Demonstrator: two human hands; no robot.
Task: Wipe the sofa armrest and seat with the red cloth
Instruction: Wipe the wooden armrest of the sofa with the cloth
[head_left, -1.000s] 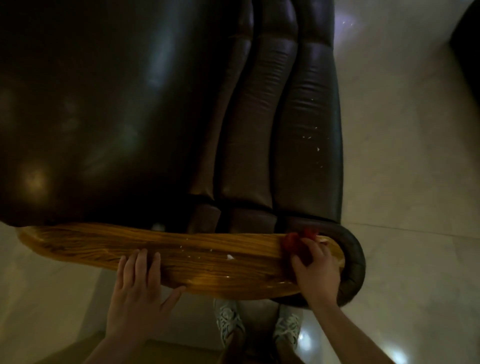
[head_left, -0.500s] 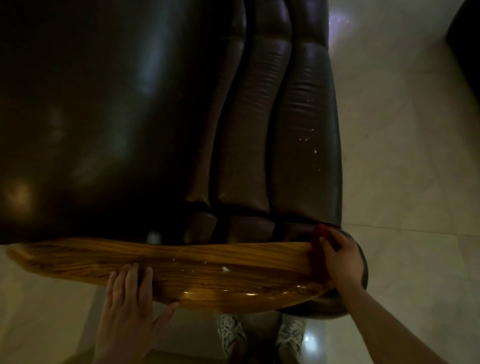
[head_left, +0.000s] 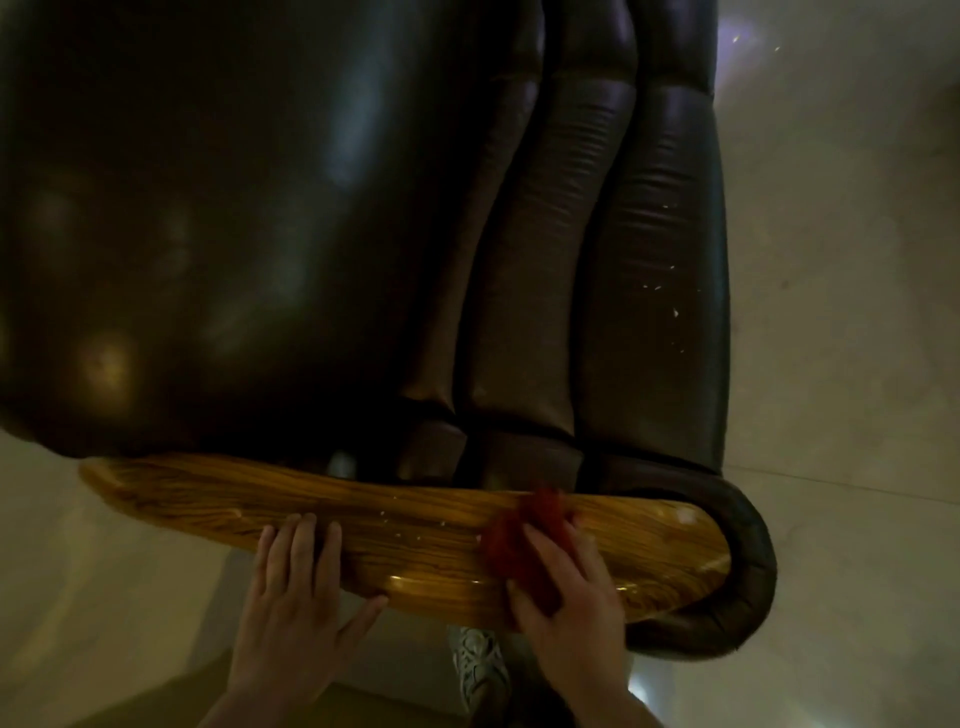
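Observation:
A glossy wooden armrest (head_left: 415, 540) runs left to right across the bottom of the head view, with small pale specks on it. My right hand (head_left: 571, 603) presses the crumpled red cloth (head_left: 524, 535) flat on the armrest, right of its middle. My left hand (head_left: 298, 597) lies flat on the armrest's near edge with fingers spread and holds nothing. Beyond the armrest lies the dark leather sofa seat (head_left: 234, 234). The padded backrest rolls (head_left: 649, 260) on the right carry a few white specks.
Pale polished floor tiles (head_left: 841, 312) surround the sofa on the right and lower left. The leather end of the armrest (head_left: 748, 561) curls around its right tip. One of my shoes (head_left: 478, 670) shows below the armrest.
My right hand has slid the red cloth leftward along the armrest, from its right tip toward the middle. My left hand stays flat on the near edge.

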